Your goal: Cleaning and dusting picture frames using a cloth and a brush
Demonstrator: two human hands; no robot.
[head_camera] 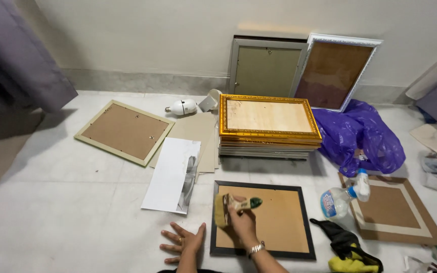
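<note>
- The pale tiled floor (pixel 67 212) carries everything you see, and it runs back to the far wall.
- A stack of frames (pixel 269 144) sits in the middle distance, topped by a gold frame (pixel 270 116) lying back-side up.
- Two more frames lean on the far wall: a silver frame (pixel 265 68) and, to its right, a white frame (pixel 337 71).
- A cream frame (pixel 125 131) lies face down at far left; a purple plastic bag (pixel 362 134) is heaped at right.
- The black frame (pixel 264 220) lies flat just in front of you, its brown backing up.
- A brown mat board (pixel 393 210) lies to the right, with a spray bottle (pixel 342 197) on its left edge.
- A white sheet (pixel 170 174) lies left of the black frame.
- A black and yellow cloth (pixel 347 247) is bunched at the near right corner of the frame.
- Your left hand (pixel 183 242) is flat on the floor, fingers spread, just left of the frame.
- Your right hand (pixel 241 217) is closed around a brush (pixel 228 206) with a green-tipped handle, bristles on the backing.
</note>
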